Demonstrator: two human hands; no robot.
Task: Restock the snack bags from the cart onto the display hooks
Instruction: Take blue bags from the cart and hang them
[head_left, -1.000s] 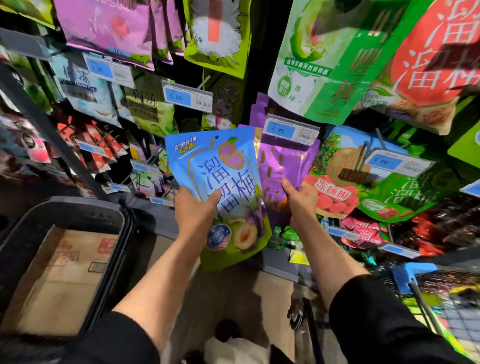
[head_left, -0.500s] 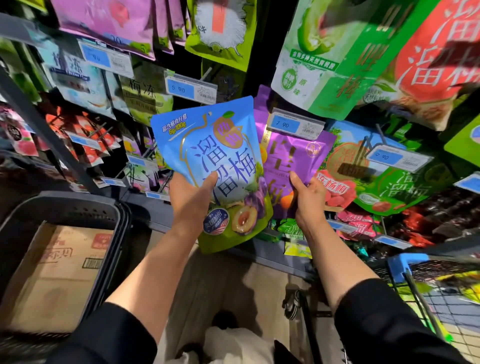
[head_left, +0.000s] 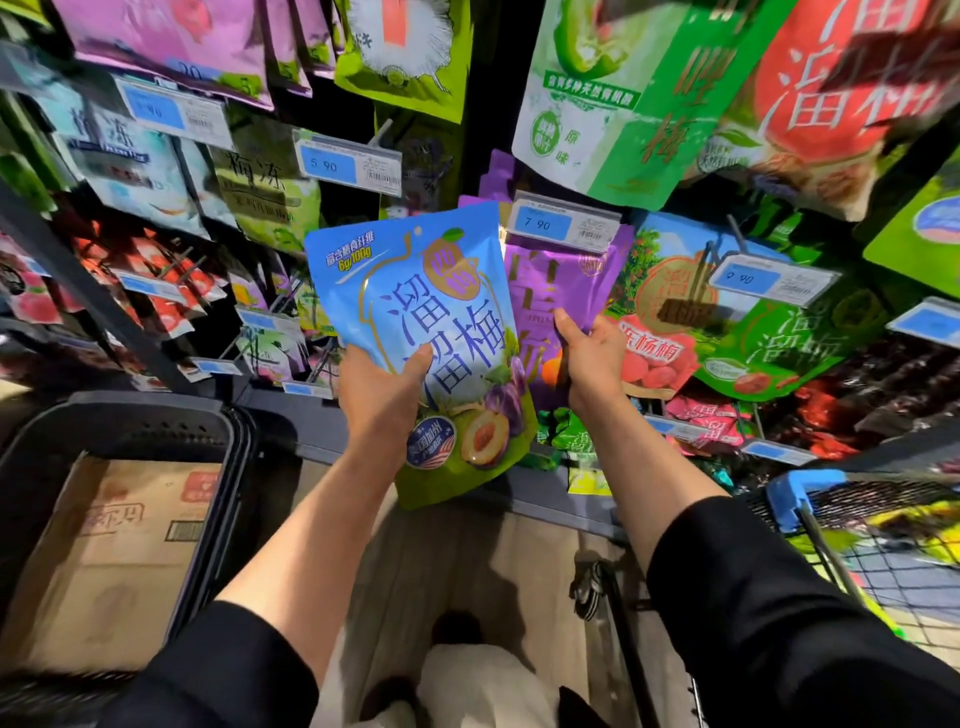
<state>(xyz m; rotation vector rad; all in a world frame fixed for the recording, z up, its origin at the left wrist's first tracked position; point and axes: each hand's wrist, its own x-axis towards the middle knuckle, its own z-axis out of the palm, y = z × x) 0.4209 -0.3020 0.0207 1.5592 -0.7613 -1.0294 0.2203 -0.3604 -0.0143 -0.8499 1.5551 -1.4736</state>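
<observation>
A: Start close. What is nearest?

B: Two black sleeves at the bottom edge, bare forearms reaching up from them. The left hand (head_left: 382, 400) grips a blue snack bag (head_left: 431, 332) by its lower left part, thumb curled over the front and the fingers hidden behind. The bag stands upright, its green bottom hanging below the hand.

A: And the other hand?

B: The right hand (head_left: 592, 364) pinches a purple snack bag (head_left: 561, 291) at its lower edge, thumb on the front. That bag hangs under a price tag (head_left: 563, 224) reading 7 90, so it looks to be on a display hook, though the hook itself is hidden behind the tag.

A: How do the two bags sit against each other?

B: The blue one's right edge overlaps the purple one's left edge; blue is in front.

A: What room is there around them?

B: Below the hands there is open floor between a dark bin holding a cardboard box (head_left: 114, 551) on the left and a wire cart (head_left: 883, 519) with a blue handle on the right. Left of the blue bag is a dark gap, then a tag marked 5 90 (head_left: 348, 165). Directly right of the purple bag hangs a green and red bag (head_left: 753, 332), crowding that side.

A: Farther back?

B: A large green and white bag (head_left: 613, 93) hangs above the 7 90 tag, its bottom edge just over it. Pink and lime bags fill the top row; their print is too blurred to read.
</observation>
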